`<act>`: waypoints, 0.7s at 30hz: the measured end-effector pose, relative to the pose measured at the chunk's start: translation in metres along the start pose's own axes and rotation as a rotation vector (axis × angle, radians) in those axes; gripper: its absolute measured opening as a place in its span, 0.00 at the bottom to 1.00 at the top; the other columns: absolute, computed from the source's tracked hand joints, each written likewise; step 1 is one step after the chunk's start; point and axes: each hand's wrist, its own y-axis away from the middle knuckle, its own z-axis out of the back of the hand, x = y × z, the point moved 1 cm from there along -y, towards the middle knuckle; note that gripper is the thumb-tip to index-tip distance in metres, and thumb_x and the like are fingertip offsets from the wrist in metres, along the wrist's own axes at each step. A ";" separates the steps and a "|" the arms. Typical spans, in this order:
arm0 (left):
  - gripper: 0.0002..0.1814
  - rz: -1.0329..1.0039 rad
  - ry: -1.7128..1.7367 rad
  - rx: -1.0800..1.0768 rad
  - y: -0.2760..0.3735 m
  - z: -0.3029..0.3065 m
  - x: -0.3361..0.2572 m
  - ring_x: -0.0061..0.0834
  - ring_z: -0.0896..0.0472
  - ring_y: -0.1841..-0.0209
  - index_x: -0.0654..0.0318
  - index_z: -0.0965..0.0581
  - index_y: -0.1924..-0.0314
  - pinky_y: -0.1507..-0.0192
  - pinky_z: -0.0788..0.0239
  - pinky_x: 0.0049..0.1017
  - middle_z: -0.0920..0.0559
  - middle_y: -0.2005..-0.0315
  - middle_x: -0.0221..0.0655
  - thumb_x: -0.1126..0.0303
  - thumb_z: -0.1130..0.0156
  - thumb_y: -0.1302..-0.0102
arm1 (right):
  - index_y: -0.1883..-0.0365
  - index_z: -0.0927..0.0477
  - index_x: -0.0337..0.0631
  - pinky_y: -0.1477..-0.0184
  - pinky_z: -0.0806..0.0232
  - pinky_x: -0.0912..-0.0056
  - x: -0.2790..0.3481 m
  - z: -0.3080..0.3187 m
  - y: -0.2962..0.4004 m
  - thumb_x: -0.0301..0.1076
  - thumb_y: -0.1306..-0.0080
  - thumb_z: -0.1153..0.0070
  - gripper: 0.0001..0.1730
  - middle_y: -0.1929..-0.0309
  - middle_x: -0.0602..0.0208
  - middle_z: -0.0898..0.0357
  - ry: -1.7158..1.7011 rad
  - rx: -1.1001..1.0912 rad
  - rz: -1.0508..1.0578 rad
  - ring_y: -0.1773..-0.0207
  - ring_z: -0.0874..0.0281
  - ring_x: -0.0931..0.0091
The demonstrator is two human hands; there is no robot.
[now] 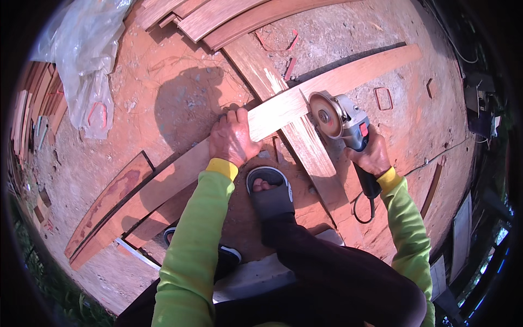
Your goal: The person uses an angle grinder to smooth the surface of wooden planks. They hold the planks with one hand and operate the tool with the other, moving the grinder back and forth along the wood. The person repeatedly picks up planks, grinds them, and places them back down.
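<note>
A long wooden plank (278, 112) runs slantwise before me, lying across a second wooden board (312, 153) with splintered pale streaks. My left hand (233, 137) grips the long plank, its fingers curled over the far edge. In my right hand (372, 153) is an angle grinder (354, 126), held by its body. The grinder's round cutting disc (325, 115) stands tilted close to the plank's near edge. A thin dark mark crosses the plank beside the disc; I cannot tell whether it is a cut or a shadow. Whether the disc is spinning cannot be told.
Stacked boards (229, 18) lie at the far side, more timber (36, 106) at left under plastic sheeting (88, 61). A pointed board offcut (110, 200) is at lower left. Red strapping loops (383, 99) litter the ground. My sandalled foot (269, 190) is near the plank; the grinder's cord (359, 216) hangs behind.
</note>
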 end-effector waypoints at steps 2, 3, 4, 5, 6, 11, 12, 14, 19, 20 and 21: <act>0.33 -0.007 -0.011 -0.010 0.000 0.001 -0.001 0.45 0.18 0.56 0.61 0.29 0.55 0.52 0.25 0.39 0.21 0.62 0.42 0.53 0.22 0.56 | 0.47 0.28 0.28 0.50 0.28 0.69 0.000 0.000 0.000 0.31 0.52 0.28 0.35 0.57 0.62 0.18 -0.014 -0.018 0.004 0.55 0.24 0.77; 0.33 -0.010 -0.018 -0.015 0.000 0.001 -0.001 0.44 0.18 0.56 0.61 0.29 0.56 0.53 0.25 0.39 0.21 0.62 0.42 0.52 0.23 0.55 | 0.49 0.28 0.27 0.52 0.27 0.70 0.002 -0.001 0.000 0.31 0.52 0.28 0.34 0.59 0.61 0.18 -0.014 -0.028 0.029 0.56 0.22 0.76; 0.33 -0.002 -0.007 -0.011 0.000 0.002 -0.002 0.45 0.18 0.56 0.61 0.29 0.56 0.52 0.25 0.39 0.21 0.62 0.42 0.53 0.23 0.55 | 0.50 0.28 0.25 0.54 0.26 0.70 0.004 -0.001 0.000 0.31 0.51 0.28 0.32 0.61 0.59 0.18 -0.014 -0.038 0.054 0.58 0.21 0.76; 0.33 0.007 0.003 -0.007 0.000 0.002 -0.002 0.46 0.18 0.55 0.61 0.30 0.56 0.52 0.25 0.40 0.21 0.62 0.43 0.54 0.23 0.56 | 0.52 0.28 0.24 0.56 0.25 0.70 0.006 -0.002 0.000 0.31 0.51 0.28 0.31 0.63 0.57 0.17 -0.015 -0.048 0.078 0.59 0.20 0.76; 0.33 0.014 0.014 -0.004 0.000 0.002 -0.002 0.46 0.18 0.55 0.62 0.30 0.56 0.52 0.24 0.40 0.21 0.61 0.43 0.55 0.23 0.57 | 0.52 0.28 0.24 0.57 0.25 0.70 0.005 -0.001 0.001 0.31 0.51 0.28 0.31 0.63 0.58 0.17 0.002 -0.048 0.070 0.59 0.20 0.76; 0.31 0.008 0.031 -0.019 0.000 0.002 -0.001 0.45 0.18 0.55 0.61 0.30 0.57 0.52 0.24 0.40 0.21 0.62 0.42 0.56 0.23 0.57 | 0.52 0.29 0.24 0.58 0.25 0.70 0.005 -0.002 0.001 0.31 0.51 0.28 0.32 0.62 0.57 0.17 0.014 -0.044 0.051 0.60 0.19 0.76; 0.31 0.007 0.033 -0.019 0.000 0.001 -0.001 0.45 0.18 0.55 0.61 0.30 0.57 0.52 0.24 0.40 0.21 0.62 0.42 0.57 0.23 0.57 | 0.51 0.29 0.24 0.58 0.25 0.70 0.006 -0.002 0.002 0.31 0.51 0.28 0.32 0.62 0.57 0.16 0.017 -0.044 0.048 0.59 0.19 0.76; 0.31 0.002 0.025 -0.031 0.000 0.001 0.000 0.45 0.18 0.55 0.61 0.29 0.57 0.53 0.24 0.40 0.21 0.63 0.42 0.57 0.22 0.57 | 0.51 0.29 0.24 0.57 0.25 0.70 0.007 -0.002 0.002 0.31 0.50 0.28 0.32 0.61 0.57 0.16 0.023 -0.045 0.042 0.59 0.19 0.76; 0.32 -0.006 0.015 -0.004 0.001 0.001 0.002 0.44 0.18 0.55 0.61 0.29 0.56 0.52 0.24 0.39 0.21 0.61 0.42 0.55 0.22 0.56 | 0.50 0.29 0.24 0.55 0.25 0.70 0.010 -0.003 0.001 0.28 0.51 0.28 0.33 0.60 0.57 0.16 0.003 -0.038 0.032 0.58 0.19 0.76; 0.34 -0.003 0.011 0.020 0.001 0.000 0.002 0.44 0.18 0.54 0.61 0.29 0.54 0.51 0.24 0.38 0.21 0.60 0.42 0.54 0.21 0.56 | 0.50 0.29 0.24 0.54 0.25 0.70 0.011 -0.003 0.001 0.28 0.52 0.28 0.33 0.60 0.57 0.16 -0.007 -0.037 0.028 0.57 0.19 0.76; 0.35 0.000 0.007 0.043 0.000 0.000 0.002 0.43 0.18 0.54 0.61 0.30 0.53 0.51 0.25 0.38 0.21 0.58 0.42 0.53 0.21 0.55 | 0.50 0.29 0.24 0.54 0.25 0.70 0.012 -0.003 0.001 0.27 0.52 0.28 0.33 0.60 0.57 0.16 -0.008 -0.036 0.024 0.57 0.19 0.76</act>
